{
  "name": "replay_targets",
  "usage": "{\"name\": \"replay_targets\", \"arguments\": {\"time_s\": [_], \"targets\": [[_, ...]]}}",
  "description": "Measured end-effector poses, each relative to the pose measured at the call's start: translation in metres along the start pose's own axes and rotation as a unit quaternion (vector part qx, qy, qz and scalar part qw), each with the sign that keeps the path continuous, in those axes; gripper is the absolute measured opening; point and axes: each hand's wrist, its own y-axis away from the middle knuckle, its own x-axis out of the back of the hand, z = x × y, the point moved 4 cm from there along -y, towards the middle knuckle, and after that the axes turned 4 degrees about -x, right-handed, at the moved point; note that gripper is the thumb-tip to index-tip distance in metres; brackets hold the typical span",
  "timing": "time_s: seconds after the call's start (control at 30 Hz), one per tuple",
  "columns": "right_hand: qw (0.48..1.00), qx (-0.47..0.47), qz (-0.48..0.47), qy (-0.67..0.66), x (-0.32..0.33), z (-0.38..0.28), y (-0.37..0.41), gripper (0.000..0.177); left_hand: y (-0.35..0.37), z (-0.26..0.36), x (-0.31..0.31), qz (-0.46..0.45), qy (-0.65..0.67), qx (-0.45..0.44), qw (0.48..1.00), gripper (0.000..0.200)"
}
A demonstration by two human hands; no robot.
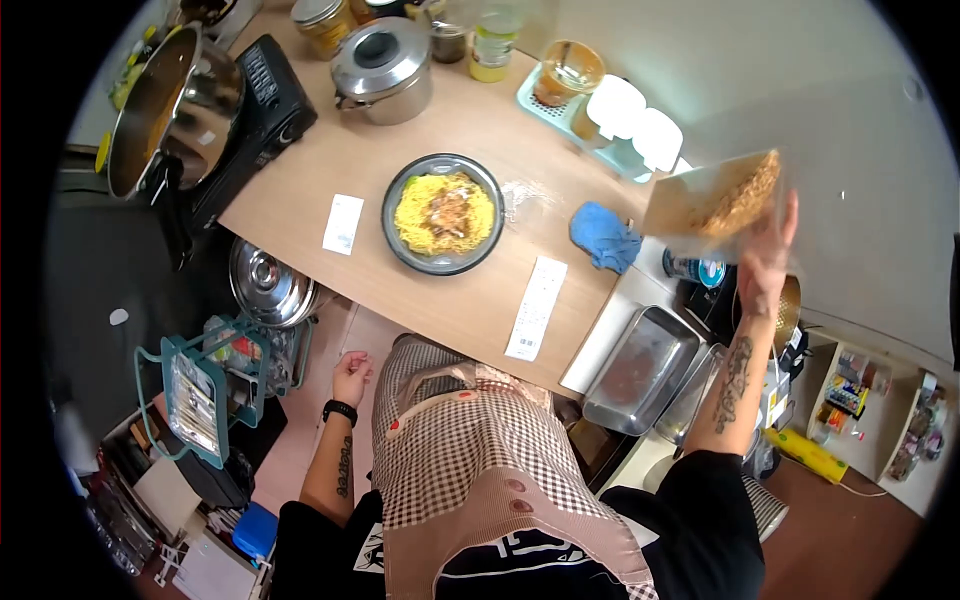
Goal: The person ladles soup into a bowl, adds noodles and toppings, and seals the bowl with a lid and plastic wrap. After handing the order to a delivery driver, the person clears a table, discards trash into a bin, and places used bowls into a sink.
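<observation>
My right hand (765, 265) grips a clear plastic container (690, 200) at its right end. The container is raised and tilted at the right of the table, with brown crumbly bits (745, 200) heaped towards its right side. My left hand (352, 378) hangs low beside my apron, fingers curled in, and nothing shows in it. On the table, a black round bowl (388, 225) holds yellow noodles (415, 215) with a brown topping in the middle. Two paper slips lie near it, one to its left (343, 224) and a longer one (537, 308) to its lower right.
At left, a large pot (205, 110) sits on a portable stove (275, 90). A lidded pot (385, 75) and jars line the back. A blue cloth (605, 237) lies at the table's right, near a metal tray (645, 370). A teal basket (525, 95) holds containers.
</observation>
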Motion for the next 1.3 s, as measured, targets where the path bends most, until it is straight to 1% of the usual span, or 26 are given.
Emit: {"name": "replay_targets", "arguments": {"time_s": [0.1,0.27,0.4,0.47,0.5,0.53,0.57,0.63,0.67,0.7,0.73,0.77,0.8,0.83,0.87,0.93,1.0,1.03,1.07,1.1,1.13,1.17,1.2,1.23,1.27,1.3], "targets": [[0.999,0.007,0.032,0.005,0.048,0.012,-0.018,0.094,0.014,0.009,-0.023,0.003,-0.027,-0.008,1.0,0.02],[1.0,0.006,0.012,-0.021,0.105,0.082,-0.039,0.09,0.031,0.002,-0.028,-0.021,-0.11,-0.092,0.989,0.024],[0.996,-0.039,0.083,-0.003,0.128,0.111,-0.032,0.088,0.059,0.047,-0.022,0.013,-0.173,-0.135,0.976,0.029],[0.979,-0.06,0.136,0.136,0.134,0.104,-0.019,0.087,0.07,0.074,-0.012,0.024,-0.183,-0.127,0.975,0.031],[0.977,-0.045,0.115,0.175,0.122,0.087,-0.01,0.086,0.067,0.073,0.0,0.041,-0.168,-0.151,0.973,0.032],[0.957,-0.042,0.167,0.233,0.161,0.116,-0.001,0.082,0.064,0.071,0.016,0.061,-0.154,-0.175,0.971,0.033],[0.932,-0.024,0.291,0.214,0.11,0.071,0.029,0.073,0.068,0.083,0.032,0.095,-0.137,-0.198,0.966,0.034],[0.909,0.036,0.31,0.276,0.084,0.058,0.078,0.045,0.079,0.109,0.072,0.153,-0.117,-0.232,0.953,0.036],[0.932,-0.021,0.277,0.231,0.081,0.082,0.101,0.045,0.083,0.125,0.102,0.177,-0.119,-0.248,0.945,0.036],[0.927,-0.011,0.239,0.287,0.023,0.049,0.135,0.027,0.085,0.139,0.135,0.203,-0.079,-0.293,0.931,0.033],[0.948,-0.113,0.184,0.232,-0.051,0.02,0.162,0.025,0.098,0.169,0.167,0.24,-0.069,-0.32,0.914,0.03],[0.978,-0.1,0.082,0.164,-0.071,0.048,0.189,0.028,0.104,0.189,0.202,0.256,-0.032,-0.336,0.906,0.026],[0.965,-0.222,0.118,0.072,-0.094,0.093,0.229,0.027,0.112,0.209,0.236,0.301,-0.067,-0.359,0.881,0.027],[0.96,-0.256,-0.108,-0.022,-0.113,0.126,0.262,0.045,0.117,0.229,0.267,0.311,-0.102,-0.371,0.869,0.03],[0.942,-0.305,-0.136,0.03,-0.151,0.135,0.311,0.049,0.117,0.242,0.297,0.301,-0.094,-0.401,0.86,0.031],[0.889,-0.402,-0.175,0.129,-0.219,0.18,0.422,0.056,0.128,0.269,0.323,0.26,-0.078,-0.456,0.848,0.034],[0.853,-0.469,-0.174,0.147,-0.27,0.212,0.544,0.063,0.102,0.267,0.332,0.211,-0.073,-0.425,0.877,0.033],[0.864,-0.491,-0.096,0.062,-0.294,0.218,0.611,0.06,0.089,0.262,0.323,0.141,-0.086,-0.416,0.894,0.03],[0.866,-0.499,-0.017,-0.025,-0.315,0.218,0.675,0.057,0.055,0.234,0.319,0.082,-0.121,-0.479,0.865,0.031],[0.845,-0.533,-0.046,-0.014,-0.335,0.201,0.713,0.059,0.02,0.208,0.308,0.003,-0.081,-0.407,0.91,0.032],[0.82,-0.566,-0.085,-0.009,-0.334,0.167,0.728,0.061,-0.06,0.165,0.305,-0.088,-0.159,-0.346,0.92,0.034],[0.791,-0.595,-0.144,-0.008,-0.327,0.128,0.753,0.063,-0.016,0.157,0.236,-0.167,-0.112,-0.498,0.843,0.023],[0.8,-0.577,-0.116,0.121,-0.31,0.107,0.789,0.046,0.061,0.187,0.175,-0.26,-0.44,-0.596,0.619,0.029],[0.781,-0.562,-0.108,0.249,-0.295,0.098,0.831,0.031,0.021,0.113,0.148,-0.309,-0.279,-0.425,0.804,0.028],[0.741,-0.544,-0.114,0.376,-0.273,0.077,0.865,0.017,0.059,0.086,0.113,-0.418,-0.268,-0.279,0.822,0.028],[0.735,-0.592,0.134,0.302,-0.249,-0.011,0.874,0.018,0.124,0.076,0.079,-0.495,-0.337,-0.385,0.702,0.029]]}}
